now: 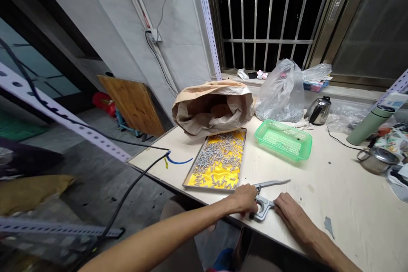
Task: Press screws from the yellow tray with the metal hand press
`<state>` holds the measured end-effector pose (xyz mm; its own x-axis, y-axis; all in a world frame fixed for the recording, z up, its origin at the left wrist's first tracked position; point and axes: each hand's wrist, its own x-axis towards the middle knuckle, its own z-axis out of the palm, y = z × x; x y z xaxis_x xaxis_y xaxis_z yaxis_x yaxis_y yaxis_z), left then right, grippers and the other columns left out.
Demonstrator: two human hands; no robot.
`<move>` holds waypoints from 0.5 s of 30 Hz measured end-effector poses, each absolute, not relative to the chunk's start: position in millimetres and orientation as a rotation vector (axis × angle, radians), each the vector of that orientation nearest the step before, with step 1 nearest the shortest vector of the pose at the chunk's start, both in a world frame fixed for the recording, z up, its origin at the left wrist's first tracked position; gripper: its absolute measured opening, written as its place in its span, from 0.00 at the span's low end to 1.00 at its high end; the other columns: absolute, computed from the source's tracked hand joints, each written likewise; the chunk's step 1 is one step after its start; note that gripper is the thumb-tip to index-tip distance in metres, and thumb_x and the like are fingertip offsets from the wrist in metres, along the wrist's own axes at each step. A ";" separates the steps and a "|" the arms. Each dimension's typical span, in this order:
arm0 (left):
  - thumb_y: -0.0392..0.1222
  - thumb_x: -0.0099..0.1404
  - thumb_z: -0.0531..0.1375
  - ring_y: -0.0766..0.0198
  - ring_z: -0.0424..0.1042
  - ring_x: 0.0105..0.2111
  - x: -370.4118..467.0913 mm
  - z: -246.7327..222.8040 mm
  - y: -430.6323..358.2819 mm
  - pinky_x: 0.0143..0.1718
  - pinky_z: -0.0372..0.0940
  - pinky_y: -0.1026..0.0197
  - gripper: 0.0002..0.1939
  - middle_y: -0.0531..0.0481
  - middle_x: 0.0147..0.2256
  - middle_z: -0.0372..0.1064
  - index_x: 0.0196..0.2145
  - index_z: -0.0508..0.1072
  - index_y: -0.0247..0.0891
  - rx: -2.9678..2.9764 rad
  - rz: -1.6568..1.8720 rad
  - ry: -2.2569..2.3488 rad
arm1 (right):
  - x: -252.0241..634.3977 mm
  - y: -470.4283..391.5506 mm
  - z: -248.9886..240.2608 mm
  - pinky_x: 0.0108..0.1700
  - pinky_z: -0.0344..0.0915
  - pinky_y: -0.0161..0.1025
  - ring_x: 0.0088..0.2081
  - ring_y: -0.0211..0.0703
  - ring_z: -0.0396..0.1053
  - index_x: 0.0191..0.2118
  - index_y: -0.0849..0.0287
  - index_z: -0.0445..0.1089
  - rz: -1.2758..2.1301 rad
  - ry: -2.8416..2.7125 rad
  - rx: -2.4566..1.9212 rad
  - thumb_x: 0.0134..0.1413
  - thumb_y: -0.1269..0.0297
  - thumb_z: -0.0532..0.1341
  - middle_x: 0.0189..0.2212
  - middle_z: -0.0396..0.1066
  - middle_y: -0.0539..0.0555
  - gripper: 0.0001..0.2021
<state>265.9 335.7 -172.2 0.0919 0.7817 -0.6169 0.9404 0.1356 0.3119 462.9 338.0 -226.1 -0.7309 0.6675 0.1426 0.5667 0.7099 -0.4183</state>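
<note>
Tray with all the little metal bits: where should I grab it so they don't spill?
I'd hold the tray by both long side rims, coming from the near side, because the paper bag crowds its far end. The metal bits look loose on the yellow lining, so keep it level.

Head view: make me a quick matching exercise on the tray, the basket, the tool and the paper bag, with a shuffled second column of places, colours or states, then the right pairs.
Things
1. shallow tray
2. plastic basket
3. metal tool
4. paper bag

Places, colours or states
A. in the grip of the left hand, with the right hand close by
B. at the far end of the tray, its mouth open toward the camera
C. small grey pieces scattered over its yellow lining
D. see-through green, standing to the right of the tray

Right pairs: 1-C, 2-D, 3-A, 4-B
</note>
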 end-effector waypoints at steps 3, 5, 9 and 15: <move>0.34 0.50 0.58 0.57 0.75 0.27 265.4 -168.2 339.5 0.30 0.70 0.62 0.04 0.44 0.22 0.72 0.20 0.70 0.33 1.391 -0.350 1.593 | 466.2 337.7 -226.2 0.35 0.65 0.37 0.34 0.39 0.64 0.34 0.56 0.60 0.597 -2.580 -0.968 0.65 0.67 0.47 0.32 0.65 0.51 0.10; 0.33 0.51 0.57 0.55 0.76 0.31 268.2 -168.9 337.8 0.32 0.70 0.61 0.04 0.42 0.25 0.73 0.22 0.71 0.32 1.394 -0.309 1.637 | 466.3 336.3 -228.2 0.36 0.65 0.38 0.35 0.39 0.64 0.35 0.56 0.61 0.583 -2.557 -0.987 0.66 0.67 0.46 0.33 0.65 0.51 0.10; 0.31 0.49 0.58 0.51 0.75 0.40 273.9 -170.8 331.7 0.41 0.69 0.57 0.04 0.39 0.31 0.75 0.24 0.73 0.32 1.682 -0.193 1.776 | 467.8 333.0 -239.1 0.36 0.65 0.40 0.35 0.42 0.64 0.34 0.55 0.62 0.496 -2.526 -1.006 0.65 0.67 0.47 0.32 0.66 0.52 0.10; 0.33 0.49 0.57 0.64 0.69 0.22 258.5 -168.1 327.0 0.29 0.67 0.64 0.09 0.56 0.12 0.57 0.14 0.64 0.36 1.256 0.117 1.656 | 481.5 349.8 -266.9 0.33 0.69 0.38 0.31 0.42 0.68 0.37 0.53 0.66 0.647 -2.404 -0.846 0.64 0.61 0.49 0.29 0.68 0.53 0.10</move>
